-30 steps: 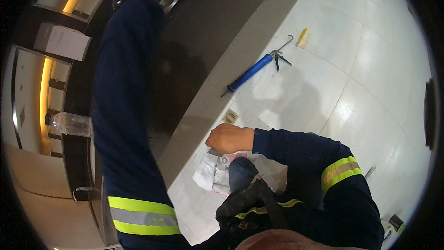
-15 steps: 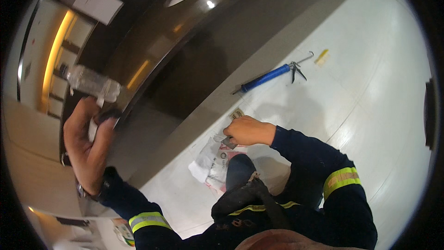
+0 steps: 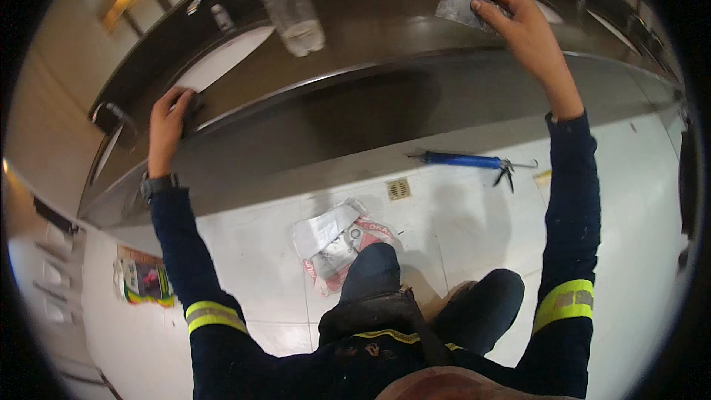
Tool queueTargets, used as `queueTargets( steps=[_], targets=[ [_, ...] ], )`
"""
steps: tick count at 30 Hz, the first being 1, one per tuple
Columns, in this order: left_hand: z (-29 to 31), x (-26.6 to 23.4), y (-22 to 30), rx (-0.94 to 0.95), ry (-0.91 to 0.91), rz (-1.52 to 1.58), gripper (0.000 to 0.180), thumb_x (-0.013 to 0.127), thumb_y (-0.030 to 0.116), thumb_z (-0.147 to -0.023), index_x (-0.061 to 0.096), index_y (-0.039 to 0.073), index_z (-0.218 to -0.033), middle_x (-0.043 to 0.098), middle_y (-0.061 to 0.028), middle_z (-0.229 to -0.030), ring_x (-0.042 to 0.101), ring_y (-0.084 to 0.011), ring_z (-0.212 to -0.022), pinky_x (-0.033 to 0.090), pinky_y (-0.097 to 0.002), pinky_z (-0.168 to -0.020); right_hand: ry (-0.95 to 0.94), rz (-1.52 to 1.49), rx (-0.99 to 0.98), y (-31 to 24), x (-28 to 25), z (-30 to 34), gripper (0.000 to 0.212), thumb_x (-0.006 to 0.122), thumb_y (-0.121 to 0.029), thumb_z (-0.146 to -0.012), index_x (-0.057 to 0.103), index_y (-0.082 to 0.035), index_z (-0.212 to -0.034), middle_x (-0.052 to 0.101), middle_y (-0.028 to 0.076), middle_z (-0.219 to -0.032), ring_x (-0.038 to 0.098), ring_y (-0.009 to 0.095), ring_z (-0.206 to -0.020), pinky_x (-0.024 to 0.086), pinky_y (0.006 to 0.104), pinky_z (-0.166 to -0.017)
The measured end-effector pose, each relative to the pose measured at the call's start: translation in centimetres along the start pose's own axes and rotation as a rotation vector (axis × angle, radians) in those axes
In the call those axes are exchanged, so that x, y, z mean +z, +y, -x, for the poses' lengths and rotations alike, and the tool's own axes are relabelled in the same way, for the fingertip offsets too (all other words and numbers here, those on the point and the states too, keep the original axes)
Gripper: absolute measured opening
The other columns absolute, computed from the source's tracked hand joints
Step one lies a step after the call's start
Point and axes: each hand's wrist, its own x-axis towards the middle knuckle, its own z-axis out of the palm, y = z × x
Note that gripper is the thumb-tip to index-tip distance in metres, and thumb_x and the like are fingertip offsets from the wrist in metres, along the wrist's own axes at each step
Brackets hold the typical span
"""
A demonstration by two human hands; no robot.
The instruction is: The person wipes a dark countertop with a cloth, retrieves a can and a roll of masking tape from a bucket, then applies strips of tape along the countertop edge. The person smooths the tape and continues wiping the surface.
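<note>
At the right, above the dark countertop [image 3: 385, 41], my right hand [image 3: 515, 18] pinches a flat grey rectangular piece [image 3: 461, 6] between thumb and fingers. The piece overlaps the rim of a white sink basin in the picture. Over at the left, my left hand [image 3: 169, 115] is at the counter's front edge, fingers curled round a small dark object [image 3: 194, 106]; its kind is hard to make out. A clear plastic bottle [image 3: 289, 11] with a little liquid stands on the counter between my hands.
White basins [image 3: 226, 59] and taps [image 3: 111, 110] line the counter. Below, on the white tiled floor, are a blue caulking gun [image 3: 463, 160], a floor drain [image 3: 398, 190] and a crumpled red-and-white plastic bag [image 3: 326, 248] by my knee. A colourful packet [image 3: 144, 278] lies at the left.
My right hand has risen from beside the plastic bag to above the counter, carrying the flat grey piece. The view has turned, and my left hand is now farther from the bottle.
</note>
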Motion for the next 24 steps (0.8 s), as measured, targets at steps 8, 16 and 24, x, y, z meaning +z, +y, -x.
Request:
queueTargets(
  steps=[8,16,24],
  targets=[
    [0.6,0.2,-0.8,0.053,-0.02,-0.029,0.027,0.061,0.023,-0.102,0.073,0.0,-0.106,0.072,-0.0055,-0.097,0.063,-0.0141,-0.094,0.047,-0.0289,-0.089,-0.277,0.224,-0.099,-0.3,8.3,-5.3,0.04,0.063,-0.032,-0.1,0.069,0.002,-0.12,0.072,0.02,-0.116,0.068,0.032,-0.107,0.05,0.0396,-0.096],
    [0.5,-0.8,-1.0,-0.088,0.064,0.052,0.045,0.044,0.039,-0.11,0.071,0.005,-0.119,0.067,-0.0043,-0.103,0.059,-0.0161,-0.101,0.044,-0.0317,-0.093,-0.183,0.216,-0.179,0.7,9.6,-5.4,0.037,0.059,-0.03,-0.101,0.069,-0.001,-0.124,0.07,0.021,-0.116,0.067,0.038,-0.109,0.05,0.0449,-0.098],
    [-0.6,1.3,-2.5,-0.093,-0.136,0.098,0.057,0.042,0.044,-0.111,0.052,0.003,-0.15,0.053,-0.0136,-0.152,0.044,-0.0224,-0.143,0.027,-0.0334,-0.122,-0.184,0.486,-0.361,-0.7,8.1,-3.3,0.029,0.056,-0.022,-0.1,0.07,0.002,-0.108,0.068,0.024,-0.108,0.065,0.038,-0.104,0.053,0.0445,-0.092]
  ],
)
